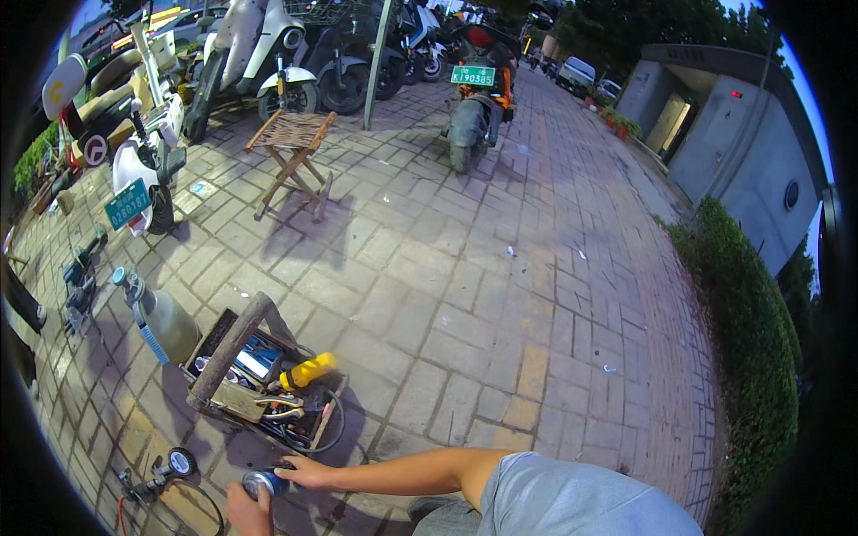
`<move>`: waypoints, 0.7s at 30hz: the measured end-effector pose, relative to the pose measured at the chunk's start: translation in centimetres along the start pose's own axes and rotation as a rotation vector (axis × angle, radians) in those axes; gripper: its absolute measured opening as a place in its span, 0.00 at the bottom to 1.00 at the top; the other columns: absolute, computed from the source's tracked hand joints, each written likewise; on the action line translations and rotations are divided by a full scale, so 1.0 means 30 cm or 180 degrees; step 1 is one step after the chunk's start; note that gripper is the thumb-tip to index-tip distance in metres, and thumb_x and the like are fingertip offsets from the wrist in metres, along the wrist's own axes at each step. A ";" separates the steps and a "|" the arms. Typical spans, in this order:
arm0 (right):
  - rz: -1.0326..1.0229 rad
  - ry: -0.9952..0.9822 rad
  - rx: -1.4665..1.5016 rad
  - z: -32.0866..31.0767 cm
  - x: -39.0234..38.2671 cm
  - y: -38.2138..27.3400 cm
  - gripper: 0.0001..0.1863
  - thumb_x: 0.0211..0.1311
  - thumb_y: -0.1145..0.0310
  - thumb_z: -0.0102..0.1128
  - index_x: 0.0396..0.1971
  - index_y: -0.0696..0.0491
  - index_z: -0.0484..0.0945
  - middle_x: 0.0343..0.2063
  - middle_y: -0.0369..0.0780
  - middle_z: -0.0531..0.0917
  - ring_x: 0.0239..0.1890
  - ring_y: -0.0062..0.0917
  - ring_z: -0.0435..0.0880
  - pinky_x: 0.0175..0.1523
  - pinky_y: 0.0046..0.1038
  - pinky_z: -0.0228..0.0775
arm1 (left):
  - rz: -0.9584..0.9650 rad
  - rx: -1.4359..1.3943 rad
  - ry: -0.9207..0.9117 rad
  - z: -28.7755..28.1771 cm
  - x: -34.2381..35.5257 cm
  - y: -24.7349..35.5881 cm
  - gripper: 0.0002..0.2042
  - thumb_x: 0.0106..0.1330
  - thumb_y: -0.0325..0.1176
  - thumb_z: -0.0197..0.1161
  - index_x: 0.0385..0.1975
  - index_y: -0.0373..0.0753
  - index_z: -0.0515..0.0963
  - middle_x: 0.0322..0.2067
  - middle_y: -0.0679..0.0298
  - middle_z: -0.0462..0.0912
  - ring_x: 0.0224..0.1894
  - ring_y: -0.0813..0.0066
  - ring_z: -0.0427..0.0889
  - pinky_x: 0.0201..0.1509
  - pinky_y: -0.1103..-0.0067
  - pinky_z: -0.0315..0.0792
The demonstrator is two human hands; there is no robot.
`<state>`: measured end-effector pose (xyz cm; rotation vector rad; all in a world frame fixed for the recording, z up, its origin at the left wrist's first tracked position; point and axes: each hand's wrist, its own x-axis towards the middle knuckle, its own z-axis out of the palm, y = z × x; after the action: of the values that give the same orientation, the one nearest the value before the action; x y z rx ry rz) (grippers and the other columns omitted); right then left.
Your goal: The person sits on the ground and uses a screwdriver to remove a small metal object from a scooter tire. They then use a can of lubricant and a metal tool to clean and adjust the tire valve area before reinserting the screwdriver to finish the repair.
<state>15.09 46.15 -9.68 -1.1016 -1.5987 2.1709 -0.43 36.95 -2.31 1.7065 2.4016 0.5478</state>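
"What have you got on your head view?"

"My left hand is closed around the side of a blue-and-silver can, low in my view, just below the toolbox."

"And the right?"

"My right hand reaches in from the right with its fingers on the can's far side. I can't tell whether they grip it or only rest there, nor whether the can touches the paving."

"What's nearby?"

"To the left of my hands lies a round dial gauge with a dark hose. The toolbox has a thick handle arching over it; inside I see pliers and a yellow tool poking out at the right."

"Anything beyond that?"

"A cloudy plastic jug stands just beside the toolbox, a woven-top folding stool stands farther off, and scooters are parked behind it."
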 end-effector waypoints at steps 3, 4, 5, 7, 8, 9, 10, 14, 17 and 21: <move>0.0625 -0.0512 0.0948 -0.010 -0.043 0.024 0.28 0.60 0.46 0.54 0.52 0.51 0.71 0.47 0.44 0.77 0.50 0.31 0.74 0.52 0.37 0.66 | 0.0127 -0.0167 -0.0259 -0.163 -0.088 0.064 0.19 0.54 0.47 0.65 0.34 0.36 0.76 0.29 0.49 0.78 0.29 0.50 0.77 0.34 0.62 0.70; 0.0910 -0.0725 0.1435 0.026 -0.070 0.011 0.28 0.60 0.44 0.53 0.52 0.49 0.71 0.45 0.42 0.77 0.48 0.30 0.74 0.51 0.38 0.66 | 0.0181 -0.0309 -0.0083 -0.213 -0.122 0.096 0.15 0.54 0.42 0.65 0.32 0.36 0.76 0.26 0.52 0.77 0.27 0.52 0.76 0.31 0.64 0.70; 0.1206 -0.0939 0.1918 0.068 -0.103 0.001 0.28 0.59 0.42 0.53 0.51 0.46 0.72 0.44 0.39 0.78 0.46 0.28 0.75 0.50 0.39 0.67 | 0.0357 -0.0448 0.0116 -0.241 -0.152 0.108 0.14 0.54 0.40 0.65 0.31 0.36 0.75 0.24 0.53 0.77 0.25 0.53 0.76 0.29 0.65 0.70; 0.1538 -0.1601 0.2776 0.110 -0.204 -0.049 0.31 0.55 0.34 0.52 0.51 0.40 0.72 0.49 0.38 0.76 0.51 0.32 0.73 0.51 0.51 0.63 | 0.0639 -0.0649 0.0334 -0.299 -0.194 0.169 0.11 0.53 0.36 0.64 0.30 0.36 0.75 0.20 0.56 0.74 0.22 0.55 0.75 0.27 0.67 0.70; 0.1763 -0.1911 0.3188 0.140 -0.195 0.033 0.30 0.54 0.34 0.52 0.49 0.40 0.73 0.52 0.38 0.74 0.52 0.31 0.72 0.52 0.49 0.63 | 0.0911 -0.0408 0.0343 -0.313 -0.215 0.176 0.10 0.52 0.36 0.65 0.29 0.37 0.76 0.19 0.57 0.74 0.21 0.56 0.74 0.25 0.68 0.69; 0.1903 -0.1958 0.3165 0.163 -0.198 0.069 0.28 0.54 0.35 0.53 0.47 0.39 0.74 0.49 0.37 0.76 0.49 0.31 0.74 0.51 0.48 0.64 | 0.1060 -0.0370 0.0323 -0.352 -0.220 0.208 0.11 0.51 0.37 0.65 0.27 0.37 0.75 0.18 0.57 0.73 0.20 0.56 0.74 0.24 0.67 0.68; 0.2060 -0.2004 0.3138 0.176 -0.204 0.108 0.27 0.53 0.36 0.54 0.45 0.39 0.74 0.47 0.36 0.77 0.46 0.31 0.75 0.50 0.47 0.65 | 0.1195 -0.0338 0.0302 -0.379 -0.220 0.239 0.11 0.51 0.38 0.66 0.26 0.38 0.75 0.17 0.58 0.72 0.19 0.57 0.73 0.23 0.67 0.68; 0.2588 -0.2020 0.1956 0.229 -0.252 -0.091 0.17 0.55 0.43 0.52 0.32 0.40 0.74 0.23 0.34 0.76 0.27 0.25 0.78 0.24 0.34 0.70 | 0.1442 0.0177 0.0140 -0.439 -0.223 0.119 0.19 0.52 0.45 0.60 0.14 0.38 0.63 0.16 0.55 0.64 0.21 0.54 0.67 0.24 0.65 0.58; 0.2662 -0.1693 0.2153 0.193 -0.323 -0.169 0.19 0.56 0.44 0.48 0.29 0.45 0.73 0.20 0.36 0.75 0.18 0.26 0.73 0.18 0.29 0.63 | 0.1363 0.0100 0.0555 -0.407 -0.203 0.167 0.13 0.39 0.41 0.58 0.10 0.41 0.65 0.12 0.59 0.64 0.16 0.61 0.65 0.21 0.69 0.57; 0.2200 -0.0989 0.2131 0.190 -0.331 -0.168 0.17 0.60 0.50 0.45 0.34 0.49 0.72 0.23 0.39 0.77 0.19 0.28 0.75 0.17 0.27 0.62 | 0.1364 0.0226 0.0436 -0.380 -0.206 0.149 0.11 0.39 0.42 0.58 0.15 0.41 0.74 0.13 0.60 0.69 0.16 0.62 0.70 0.21 0.70 0.62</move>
<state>16.87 38.21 -0.18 -1.2221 -0.4461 3.0908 1.95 30.07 9.33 2.3033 2.1617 0.6568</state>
